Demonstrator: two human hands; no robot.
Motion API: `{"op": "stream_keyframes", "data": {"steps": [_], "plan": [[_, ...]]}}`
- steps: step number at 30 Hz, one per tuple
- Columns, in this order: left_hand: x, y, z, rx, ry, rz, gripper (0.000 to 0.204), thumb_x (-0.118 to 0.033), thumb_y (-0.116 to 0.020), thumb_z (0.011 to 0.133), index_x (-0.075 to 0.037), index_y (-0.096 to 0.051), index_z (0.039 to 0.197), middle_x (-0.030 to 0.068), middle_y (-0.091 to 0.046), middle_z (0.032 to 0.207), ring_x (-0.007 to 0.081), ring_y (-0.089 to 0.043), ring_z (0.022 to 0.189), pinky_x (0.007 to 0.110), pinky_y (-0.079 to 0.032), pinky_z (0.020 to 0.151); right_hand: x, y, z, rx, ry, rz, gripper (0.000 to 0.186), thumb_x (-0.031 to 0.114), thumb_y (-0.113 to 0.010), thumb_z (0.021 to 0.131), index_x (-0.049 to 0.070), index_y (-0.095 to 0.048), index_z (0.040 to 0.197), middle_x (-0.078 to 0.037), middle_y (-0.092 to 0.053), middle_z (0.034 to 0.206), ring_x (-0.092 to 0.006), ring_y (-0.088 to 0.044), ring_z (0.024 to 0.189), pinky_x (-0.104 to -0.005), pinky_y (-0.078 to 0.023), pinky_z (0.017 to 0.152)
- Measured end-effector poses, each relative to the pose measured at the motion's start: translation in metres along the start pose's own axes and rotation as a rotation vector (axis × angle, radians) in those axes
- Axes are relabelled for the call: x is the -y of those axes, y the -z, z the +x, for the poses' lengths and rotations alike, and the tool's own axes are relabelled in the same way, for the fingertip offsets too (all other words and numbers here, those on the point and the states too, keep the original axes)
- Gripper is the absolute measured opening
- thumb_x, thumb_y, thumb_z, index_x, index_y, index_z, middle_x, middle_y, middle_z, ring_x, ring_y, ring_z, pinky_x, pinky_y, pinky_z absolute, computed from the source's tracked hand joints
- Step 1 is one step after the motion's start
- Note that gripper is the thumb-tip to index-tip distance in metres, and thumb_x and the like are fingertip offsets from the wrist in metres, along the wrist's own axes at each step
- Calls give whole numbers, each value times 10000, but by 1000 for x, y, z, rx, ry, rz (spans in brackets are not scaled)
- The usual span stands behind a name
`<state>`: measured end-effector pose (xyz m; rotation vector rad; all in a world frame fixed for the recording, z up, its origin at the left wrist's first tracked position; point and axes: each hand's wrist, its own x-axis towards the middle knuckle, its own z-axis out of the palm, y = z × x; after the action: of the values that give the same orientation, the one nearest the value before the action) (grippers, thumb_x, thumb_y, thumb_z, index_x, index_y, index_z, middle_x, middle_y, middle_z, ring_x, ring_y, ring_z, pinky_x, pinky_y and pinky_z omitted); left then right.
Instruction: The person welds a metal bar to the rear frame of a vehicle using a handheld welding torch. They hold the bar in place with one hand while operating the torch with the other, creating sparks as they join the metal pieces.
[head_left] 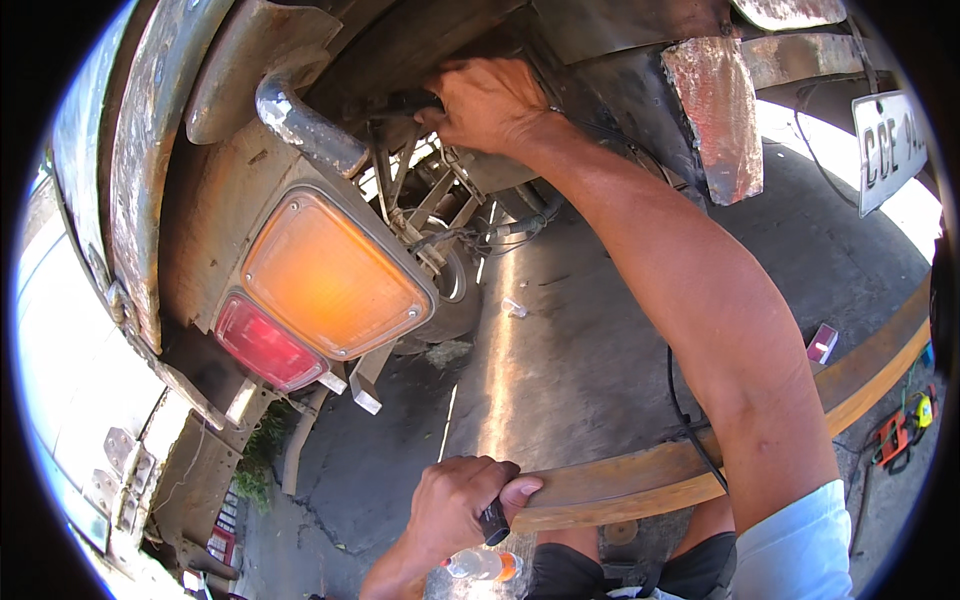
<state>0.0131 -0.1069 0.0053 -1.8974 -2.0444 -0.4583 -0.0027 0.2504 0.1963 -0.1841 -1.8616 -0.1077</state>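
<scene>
My left hand [462, 508] is closed around a short black cylindrical piece [494, 522], perhaps a handle; its kind cannot be made out. It is beside the left end of a curved brown bar [630, 480]. My right arm reaches up beneath the vehicle's worn metal body, and my right hand [490, 105] has its fingers curled at a dark part in shadow; what they grip is hidden. Below and left of that hand sits a tail lamp [338, 278] with a large orange lens and a smaller red lens [270, 342]. A bent metal pipe [305, 125] runs above the lamp.
Metal brackets and cables [435, 200] hang behind the lamp. A ragged, rusty metal flap [715, 120] and a licence plate [890, 150] are at upper right. On the ground are a clear bottle [484, 565], a small pinkish box [822, 343] and an orange-and-black tool [892, 437].
</scene>
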Motion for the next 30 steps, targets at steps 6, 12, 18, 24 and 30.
{"op": "stream_keyframes", "data": {"steps": [6, 12, 18, 24, 30], "plan": [[0, 2, -1, 14, 0, 34, 258, -291, -836, 980, -63, -796, 865, 97, -692, 668, 312, -686, 572, 426, -537, 554, 12, 2, -2, -104, -29, 43, 378, 447, -766, 964, 114, -856, 1118, -152, -830, 1097, -365, -799, 1072, -505, -644, 923], [0, 2, 1, 19, -16, 29, 317, -342, -838, 987, -57, -784, 859, 81, -669, 651, 293, -675, 567, 417, -531, 552, 7, 18, 15, 44, -104, -21, 431, 472, -772, 969, 153, -833, 1253, -161, -833, 1119, -372, -799, 1084, -508, -641, 948], [-2, 2, 3, 10, -8, 9, 376, -383, -831, 1002, -49, -765, 840, 67, -644, 629, 273, -671, 572, 412, -528, 559, 2, 11, 10, -50, -87, -43, 325, 397, -800, 921, 125, -877, 1082, -164, -839, 1049, -361, -821, 1021, -479, -658, 904], [-4, 1, 4, -7, -6, 8, 370, -376, -834, 999, -52, -765, 836, 70, -648, 633, 279, -672, 572, 411, -528, 560, 5, 21, 5, 48, -118, -6, 303, 360, -796, 911, 119, -876, 1075, -158, -841, 1044, -352, -825, 1009, -475, -662, 894], [-2, 1, 2, -4, -10, 2, 345, -365, -852, 981, -55, -777, 849, 71, -656, 637, 277, -669, 563, 409, -524, 554, 4, 33, -3, -46, 7, 86, 377, 341, -796, 912, 13, -834, 1094, -282, -790, 1139, -442, -786, 1044, -515, -631, 963]]}}
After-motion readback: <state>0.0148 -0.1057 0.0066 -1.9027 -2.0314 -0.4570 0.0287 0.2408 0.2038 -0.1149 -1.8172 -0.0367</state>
